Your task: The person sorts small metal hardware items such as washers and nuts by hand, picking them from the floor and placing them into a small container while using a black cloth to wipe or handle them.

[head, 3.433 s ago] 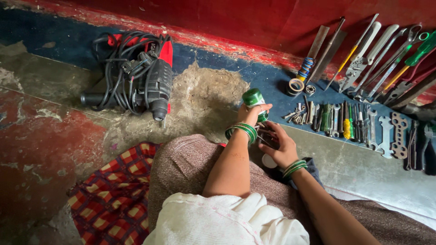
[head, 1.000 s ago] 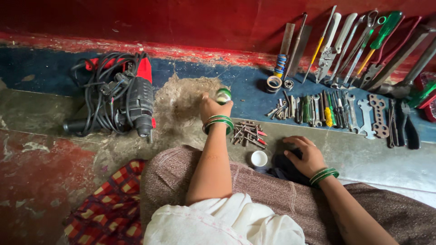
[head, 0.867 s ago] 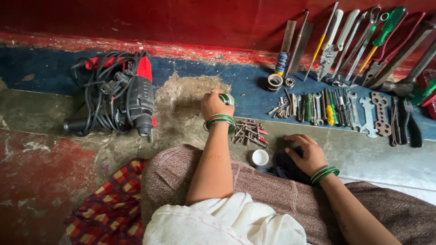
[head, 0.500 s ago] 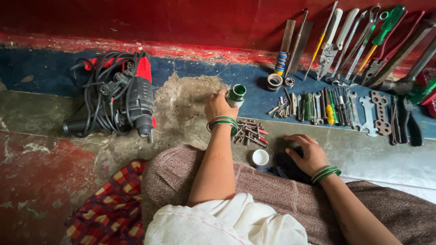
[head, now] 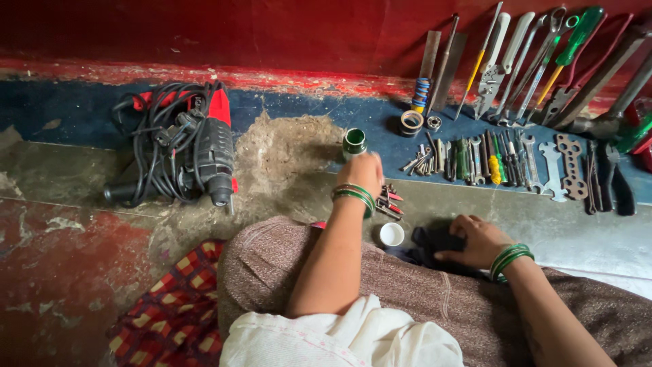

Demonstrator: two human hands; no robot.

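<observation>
A small green bottle stands upright and uncapped on the blue strip of floor. My left hand is just in front of it, fingers bent down over a pile of screws and bits, most of which it hides. I see nothing in its grip. The bottle's white cap lies by my knee. My right hand rests flat on a dark cloth on my lap's edge. Both wrists wear green bangles.
A red and black power drill with coiled cable lies at the left. Rows of spanners, screwdrivers, pliers and files line the red wall at the right, with tape rolls. A checked cloth lies lower left.
My left hand set the green bottle upright on the floor, let go and moved right over the screws. My right hand slid slightly right on the dark cloth.
</observation>
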